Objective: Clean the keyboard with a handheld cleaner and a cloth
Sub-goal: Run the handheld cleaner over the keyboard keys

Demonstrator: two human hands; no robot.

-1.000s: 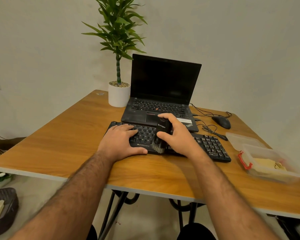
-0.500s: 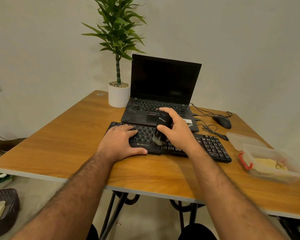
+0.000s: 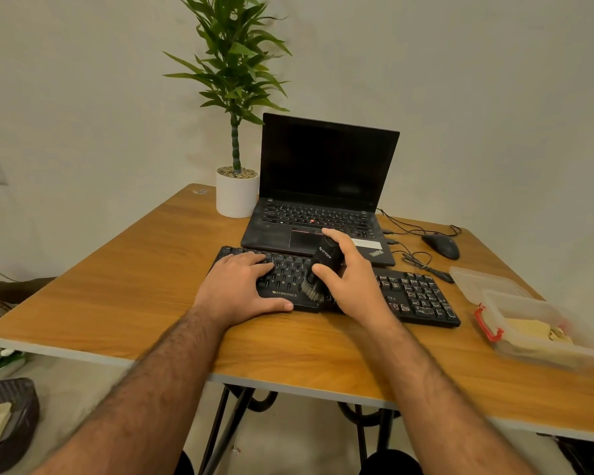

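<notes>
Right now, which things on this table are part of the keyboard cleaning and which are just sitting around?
In the job:
keyboard, steadied by the left hand
handheld cleaner, brush down on the keys, held in the right hand
cloth, seemingly the yellowish one in the plastic box

Lying about:
laptop
mouse
potted plant

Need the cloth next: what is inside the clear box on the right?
The box holds something pale yellow, crumpled, maybe a cloth. Its cloudy walls hide the rest of what is inside. Its lid lies behind it.
</notes>
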